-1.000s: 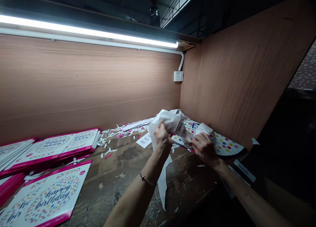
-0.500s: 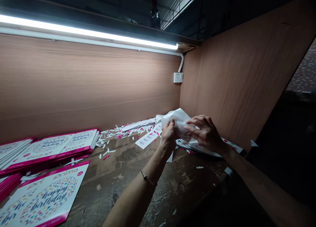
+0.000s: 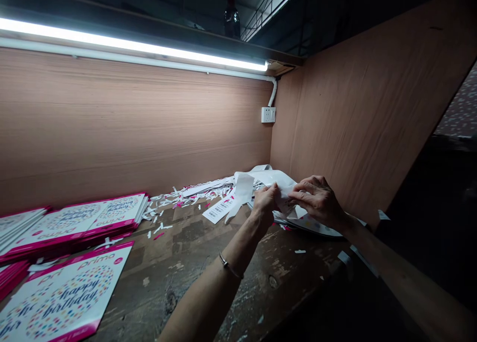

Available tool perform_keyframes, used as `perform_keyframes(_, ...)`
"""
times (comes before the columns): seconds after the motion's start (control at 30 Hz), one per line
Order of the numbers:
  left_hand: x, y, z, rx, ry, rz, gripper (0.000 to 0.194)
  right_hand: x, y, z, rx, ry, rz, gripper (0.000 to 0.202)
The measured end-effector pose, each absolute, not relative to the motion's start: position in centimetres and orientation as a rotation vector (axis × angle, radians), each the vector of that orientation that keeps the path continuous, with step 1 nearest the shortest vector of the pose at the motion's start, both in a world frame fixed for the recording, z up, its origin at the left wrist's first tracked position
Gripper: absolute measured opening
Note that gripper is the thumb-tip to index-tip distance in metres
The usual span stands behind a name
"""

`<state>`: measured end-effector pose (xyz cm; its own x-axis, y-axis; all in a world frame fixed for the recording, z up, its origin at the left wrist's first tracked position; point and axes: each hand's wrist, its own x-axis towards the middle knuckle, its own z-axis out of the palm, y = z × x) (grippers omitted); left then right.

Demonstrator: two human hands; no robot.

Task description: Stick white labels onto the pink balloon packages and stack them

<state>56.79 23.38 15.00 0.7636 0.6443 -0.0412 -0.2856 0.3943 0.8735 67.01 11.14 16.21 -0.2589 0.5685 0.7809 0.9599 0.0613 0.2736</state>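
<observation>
White paper [image 3: 285, 182] pinched in both hands [image 3: 265, 202] [image 3: 319, 203], inside table edge [image 3: 295, 297].

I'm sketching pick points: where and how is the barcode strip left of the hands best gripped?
Probably pinched by its lower left end, coming from the left: the barcode strip lies flat with that end exposed on the tabletop, while white paper hides its other end.

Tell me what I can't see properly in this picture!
In the head view:
White paper: partly covered by the left hand and right hand.
Spotted stack: partly behind the right hand.
Barcode label: writing too tiny to read.
Front-left birthday packet: cut off by the left edge.
</observation>
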Motion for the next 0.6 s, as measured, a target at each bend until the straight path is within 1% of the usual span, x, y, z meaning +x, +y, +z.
perform_keyframes(0.23, 56.9, 22.7, 16.1, 1.123, 0.561, 0.58, 0.023, 66.7, 10.8, 15.6, -1.464, -1.84, -1.031, 0.009)
perform_keyframes(0.4, 56.7, 22.0, 16.8, 1.159, 0.631, 0.587, 0.021, 66.1, 10.5, 15.4, -1.414, -1.857, -1.004, 0.005)
perform_keyframes(0.5, 56.8, 21.8, 17.1, 1.135, 0.652, 0.582, 0.019, 66.1, 10.4, 15.2, -1.392, -1.882, -1.056, 0.009)
perform_keyframes(0.6, 57.2, 22.1, 17.1, 1.091, 0.687, 0.604, 0.018, 65.8, 10.0, 14.8, -1.384, -1.903, -1.191, 0.012)
